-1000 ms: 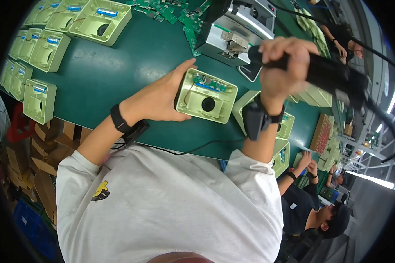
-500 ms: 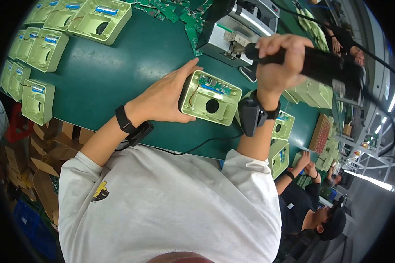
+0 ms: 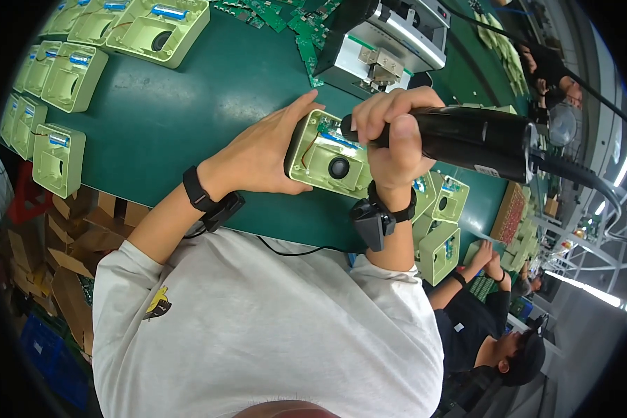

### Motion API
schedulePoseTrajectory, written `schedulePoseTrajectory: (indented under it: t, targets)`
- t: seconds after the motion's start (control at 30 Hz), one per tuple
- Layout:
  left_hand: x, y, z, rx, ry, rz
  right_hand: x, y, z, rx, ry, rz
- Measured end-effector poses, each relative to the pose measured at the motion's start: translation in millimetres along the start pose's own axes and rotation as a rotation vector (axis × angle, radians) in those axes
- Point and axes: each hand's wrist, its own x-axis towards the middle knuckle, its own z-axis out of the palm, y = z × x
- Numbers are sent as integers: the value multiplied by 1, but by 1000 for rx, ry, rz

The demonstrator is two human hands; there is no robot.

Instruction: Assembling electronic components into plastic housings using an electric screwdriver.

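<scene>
My left hand (image 3: 258, 155) is wrapped round the left end of a light green plastic housing (image 3: 318, 174), thumb and fingers on opposite sides. Inside the open housing sit a green circuit board (image 3: 324, 126), a blue cylindrical battery (image 3: 341, 141), thin wires and a round black speaker (image 3: 338, 167). My right hand (image 3: 397, 139) grips a black corded electric screwdriver (image 3: 477, 139), held nearly level with its nose over the circuit board. The hand and tool cover the housing's right part. Whether the tip touches the board is hidden.
A silver and black screw feeder (image 3: 366, 63) stands behind the housing, beside loose circuit boards (image 3: 306, 42). Similar housings (image 3: 59, 160) line the left; more (image 3: 439, 251) stand at the right. A co-worker's hands (image 3: 486, 258) are further right. Cardboard boxes (image 3: 70, 272) lie below the table's left edge.
My right hand has brought the electric screwdriver left and down from beside the screw feeder to over the housing. My left hand and the housing have hardly moved.
</scene>
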Motion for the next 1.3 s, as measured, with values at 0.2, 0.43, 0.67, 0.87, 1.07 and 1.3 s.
schedulePoseTrajectory:
  t: [0.2, 0.43, 0.67, 0.87, 1.07, 1.3]
  targets:
    - [0, 1, 0, -11, 5, -6, -4, 6, 3, -4, -6, -3]
    - [-2, 3, -2, 13, 4, 24, -10, 17, 2, -103, 36, -39]
    - [0, 3, 0, -5, -78, -34, -21, 16, -2, -141, 63, -57]
    - [1, 5, 18, -278, 53, 134, -53, -103, -47, 138, 126, -432]
    - [63, 62, 84, -319, -101, 78, -109, -158, -47, -93, 230, -550]
    - [71, 44, 78, 53, 71, 460, -120, -156, -37, -152, 260, -496]
